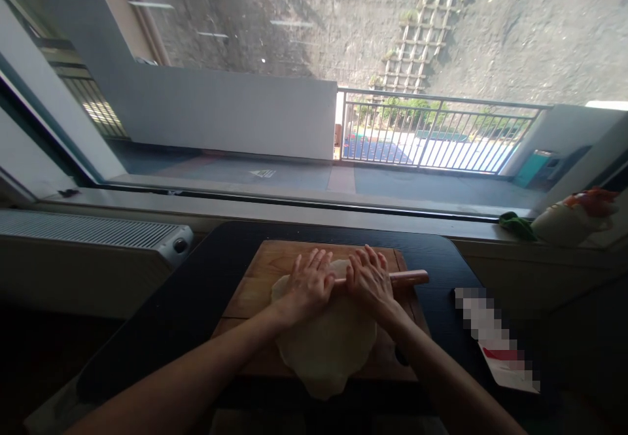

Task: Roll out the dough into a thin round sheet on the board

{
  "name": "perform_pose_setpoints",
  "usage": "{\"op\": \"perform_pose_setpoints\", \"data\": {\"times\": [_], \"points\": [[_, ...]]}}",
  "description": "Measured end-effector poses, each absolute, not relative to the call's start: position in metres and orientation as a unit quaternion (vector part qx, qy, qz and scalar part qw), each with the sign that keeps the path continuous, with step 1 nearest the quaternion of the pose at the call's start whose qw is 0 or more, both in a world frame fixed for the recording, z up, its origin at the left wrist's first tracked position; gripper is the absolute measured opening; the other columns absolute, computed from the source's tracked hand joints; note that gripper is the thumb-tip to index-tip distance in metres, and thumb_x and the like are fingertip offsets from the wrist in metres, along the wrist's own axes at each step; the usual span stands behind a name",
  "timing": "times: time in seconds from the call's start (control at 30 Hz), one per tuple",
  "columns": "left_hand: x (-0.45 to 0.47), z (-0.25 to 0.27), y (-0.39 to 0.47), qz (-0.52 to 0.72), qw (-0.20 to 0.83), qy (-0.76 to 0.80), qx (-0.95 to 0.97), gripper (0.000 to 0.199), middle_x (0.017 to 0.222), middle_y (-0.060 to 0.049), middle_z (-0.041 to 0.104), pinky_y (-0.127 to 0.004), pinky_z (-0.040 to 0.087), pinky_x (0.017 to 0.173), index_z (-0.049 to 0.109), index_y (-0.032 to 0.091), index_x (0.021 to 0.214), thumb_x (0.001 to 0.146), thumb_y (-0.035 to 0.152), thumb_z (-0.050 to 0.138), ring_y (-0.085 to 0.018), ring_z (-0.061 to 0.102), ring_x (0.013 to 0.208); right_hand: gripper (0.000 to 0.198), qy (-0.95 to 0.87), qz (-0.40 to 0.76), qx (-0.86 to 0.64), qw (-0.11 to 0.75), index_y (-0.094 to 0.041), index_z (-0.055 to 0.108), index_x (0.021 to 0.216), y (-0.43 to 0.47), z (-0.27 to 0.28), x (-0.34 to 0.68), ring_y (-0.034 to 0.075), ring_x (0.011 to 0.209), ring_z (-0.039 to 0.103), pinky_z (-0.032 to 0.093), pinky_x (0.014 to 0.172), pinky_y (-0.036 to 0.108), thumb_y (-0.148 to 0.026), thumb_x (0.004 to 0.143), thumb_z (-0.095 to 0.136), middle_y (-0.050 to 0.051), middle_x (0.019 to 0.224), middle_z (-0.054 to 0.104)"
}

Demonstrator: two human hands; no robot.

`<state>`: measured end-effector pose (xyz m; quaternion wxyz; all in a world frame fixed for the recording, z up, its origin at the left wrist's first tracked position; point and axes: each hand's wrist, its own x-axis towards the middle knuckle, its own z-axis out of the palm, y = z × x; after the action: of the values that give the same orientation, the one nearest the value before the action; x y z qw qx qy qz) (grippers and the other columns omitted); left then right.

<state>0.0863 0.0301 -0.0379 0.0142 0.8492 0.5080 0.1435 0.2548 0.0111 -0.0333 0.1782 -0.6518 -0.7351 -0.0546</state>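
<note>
On wooden board (250, 291), ragged dough sheet (328, 343), hands (310, 284) atop cylindrical rolling pin (411, 278)

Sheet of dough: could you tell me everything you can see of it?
The dough is a pale, thin sheet with a smooth-looking surface and an uneven, roughly round outline. It lies on a wooden board, its near end reaching past the board's edge. A rolling pin lies across its far part, beneath the left hand and right hand, which hide some of it.

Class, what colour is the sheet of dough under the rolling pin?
The dough is pale cream; it shows best in the head view.
</note>
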Motion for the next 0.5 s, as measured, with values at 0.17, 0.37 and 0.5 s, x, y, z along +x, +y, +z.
{"op": "perform_pose_setpoints", "data": {"times": [0.17, 0.37, 0.5], "points": [[0.098, -0.027, 0.077, 0.101, 0.063, 0.620, 0.775, 0.053, 0.145, -0.013, 0.032, -0.053, 0.019, 0.107, 0.035, 0.013, 0.138, 0.091, 0.037, 0.025, -0.027, 0.025, 0.135, 0.040, -0.697, 0.009, -0.703, 0.143, -0.019, 0.052, 0.123, 0.062, -0.017, 0.249, 0.027, 0.129, 0.028, 0.020, 0.103, 0.046, -0.032, 0.091, 0.033, 0.012, 0.133, 0.045], [0.088, -0.044, 0.043, 0.145, 0.031, 0.528, 0.836, 0.051, 0.146, -0.009, 0.033, -0.049, 0.016, 0.110, 0.035, 0.019, 0.138, 0.092, 0.037, 0.025, -0.025, 0.024, 0.136, 0.039, -0.724, -0.039, -0.663, 0.186, -0.021, 0.052, 0.121, 0.025, -0.035, 0.252, 0.026, 0.132, 0.022, 0.013, 0.106, 0.044, -0.031, 0.093, 0.027, 0.009, 0.133, 0.046], [0.090, -0.045, 0.057, 0.146, 0.044, 0.560, 0.814, 0.051, 0.144, -0.010, 0.036, -0.050, 0.018, 0.109, 0.037, 0.018, 0.137, 0.092, 0.038, 0.025, -0.026, 0.026, 0.135, 0.036, -0.724, -0.033, -0.665, 0.182, -0.020, 0.058, 0.110, 0.036, -0.032, 0.252, 0.026, 0.130, 0.024, 0.014, 0.104, 0.044, -0.030, 0.093, 0.028, 0.010, 0.125, 0.051]]}}
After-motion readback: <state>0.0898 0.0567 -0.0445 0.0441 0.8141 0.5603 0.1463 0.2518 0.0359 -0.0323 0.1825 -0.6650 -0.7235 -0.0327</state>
